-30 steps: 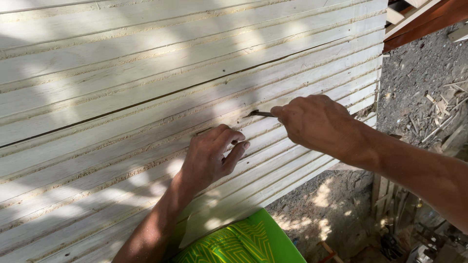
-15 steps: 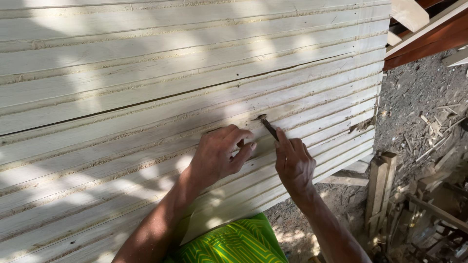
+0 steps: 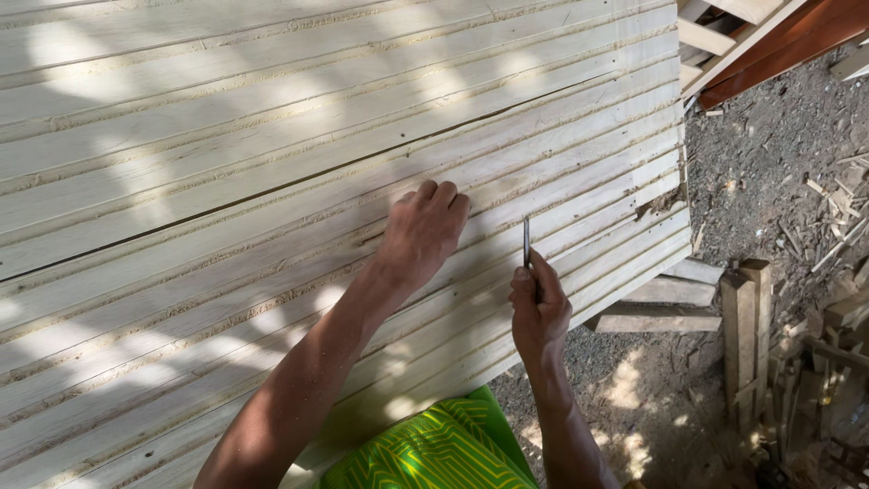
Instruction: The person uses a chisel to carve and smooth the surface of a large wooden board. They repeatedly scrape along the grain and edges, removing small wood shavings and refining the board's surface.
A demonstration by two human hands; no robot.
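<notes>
Two hands work over a big panel of pale wooden boards (image 3: 272,136) that fills the left and centre of the frame, its grooved strips running slantwise from lower left to upper right; the left hand (image 3: 421,231) lies knuckles-up near the middle of the frame, fingers curled and pressed against a groove, steadying itself on the wood; the right hand (image 3: 540,308), just right of it and lower, is closed in a pinch on a thin dark metal tool (image 3: 526,243) — a nail or a small punch, I cannot tell which — held upright with its tip pointing up the boards and not clearly touching them.

By the look of it, the step in hand is placing that tool at a chosen spot beside the left fingers; the next move would call for bringing the point down onto the seam and keeping it square to the surface.

No packages, labels or signs show; at the bottom edge sits a bright green-and-yellow patterned cloth (image 3: 434,448); at the right lie grey dirt ground (image 3: 769,154) and scrap timber offcuts (image 3: 751,317) — a reddish beam (image 3: 787,41) crosses the upper right corner.
</notes>
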